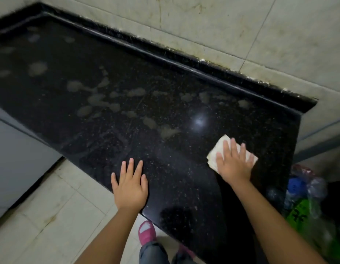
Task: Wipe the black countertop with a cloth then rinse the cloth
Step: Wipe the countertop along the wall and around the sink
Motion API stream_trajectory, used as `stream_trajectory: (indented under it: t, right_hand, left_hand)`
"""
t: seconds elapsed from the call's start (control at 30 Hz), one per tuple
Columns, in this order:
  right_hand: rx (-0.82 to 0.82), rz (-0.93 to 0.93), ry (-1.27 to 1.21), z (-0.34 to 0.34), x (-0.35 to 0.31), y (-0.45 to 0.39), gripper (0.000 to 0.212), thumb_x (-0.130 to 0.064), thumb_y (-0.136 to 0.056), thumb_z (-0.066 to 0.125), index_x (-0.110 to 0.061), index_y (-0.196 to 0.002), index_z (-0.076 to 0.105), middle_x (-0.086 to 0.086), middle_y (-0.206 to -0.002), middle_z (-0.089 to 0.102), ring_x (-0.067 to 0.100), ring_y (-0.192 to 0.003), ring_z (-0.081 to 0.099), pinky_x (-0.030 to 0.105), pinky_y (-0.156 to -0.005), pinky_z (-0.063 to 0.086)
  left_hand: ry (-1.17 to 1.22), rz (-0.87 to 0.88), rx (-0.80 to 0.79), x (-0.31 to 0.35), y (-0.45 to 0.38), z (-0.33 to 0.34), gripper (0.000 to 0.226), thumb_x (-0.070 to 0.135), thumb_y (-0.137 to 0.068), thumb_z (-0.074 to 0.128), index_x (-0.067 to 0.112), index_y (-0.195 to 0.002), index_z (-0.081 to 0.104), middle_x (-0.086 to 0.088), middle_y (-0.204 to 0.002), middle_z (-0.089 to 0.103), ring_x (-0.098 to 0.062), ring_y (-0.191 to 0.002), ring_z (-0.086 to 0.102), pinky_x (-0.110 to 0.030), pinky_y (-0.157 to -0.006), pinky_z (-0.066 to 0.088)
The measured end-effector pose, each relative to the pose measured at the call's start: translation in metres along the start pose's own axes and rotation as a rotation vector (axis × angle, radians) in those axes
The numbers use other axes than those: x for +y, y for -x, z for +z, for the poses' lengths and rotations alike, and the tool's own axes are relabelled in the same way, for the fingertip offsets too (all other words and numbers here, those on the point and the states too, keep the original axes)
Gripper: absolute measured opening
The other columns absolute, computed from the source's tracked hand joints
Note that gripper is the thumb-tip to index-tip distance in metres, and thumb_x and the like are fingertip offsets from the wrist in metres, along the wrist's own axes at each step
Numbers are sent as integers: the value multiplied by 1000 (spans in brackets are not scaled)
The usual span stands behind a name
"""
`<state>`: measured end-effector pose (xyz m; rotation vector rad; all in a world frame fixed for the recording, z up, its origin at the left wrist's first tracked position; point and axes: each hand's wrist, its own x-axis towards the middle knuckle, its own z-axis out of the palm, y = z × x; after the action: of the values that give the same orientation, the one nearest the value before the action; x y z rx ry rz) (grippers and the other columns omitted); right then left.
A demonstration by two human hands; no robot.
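Head view: looking down at a black countertop [146, 115], both bare hands resting on it.
Right hand [234, 163]: lying flat, fingers spread, pressing down on a folded cloth [214, 156]; palm-down press, nothing closed around it.
Cloth: pale, folded, sitting under the right palm on the countertop, sticking out past the fingertips and to the thumb side.
Cloth spot: near the counter's right end, just short of that edge.
Left hand [130, 184]: lying open and flat, fingers spread, holding nothing; palm overlapping the front edge of the counter, well apart from the cloth hand.
Countertop: speckled black, showing pale smears [100, 100] beyond both hands, toward the wall; a light glare [199, 121] sitting just beyond the cloth.
Wall tiles [222, 29]: pale, stained, standing behind the counter's raised back lip.
Bottles [298, 197]: plastic, blurred, showing right of the right forearm, below counter level.
Floor [57, 206]: pale tiles showing below the left hand.
Shoe [146, 232]: pink, showing between the forearms.
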<state>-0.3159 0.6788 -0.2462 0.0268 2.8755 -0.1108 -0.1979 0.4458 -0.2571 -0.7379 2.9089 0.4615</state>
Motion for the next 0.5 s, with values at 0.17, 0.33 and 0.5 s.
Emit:
stream_trajectory:
  t: [0.17,0.33,0.5]
  right_hand:
    - [-34,-348,12,27,-80,40,61,-47,-88,17,-26,-144,30,-3,-154,25,28,-142,19,44,-113,10]
    - [-30,-482,39,50,6,130,44,-48,-91,25,-28,-125,44,-6,-135,52,22,-124,37,44,-100,20]
    - [-47,-141,70,33,105,111,64,-50,-96,0,-19,-133,41,6,-136,53,32,-126,38,47,-98,31]
  left_hand:
    - [-13,-7,0,-1,1,-1,64,41,-83,10,26,-142,29,-1,-153,19,-18,-143,7,-44,-113,0]
    - [-18,-41,-65,15,1,-10,47,31,-98,26,24,-144,24,-2,-155,13,-20,-143,2,-51,-112,-1]
    - [-1,226,-55,54,3,-9,47,26,-96,38,23,-142,29,-5,-154,15,-23,-143,2,-48,-112,4]
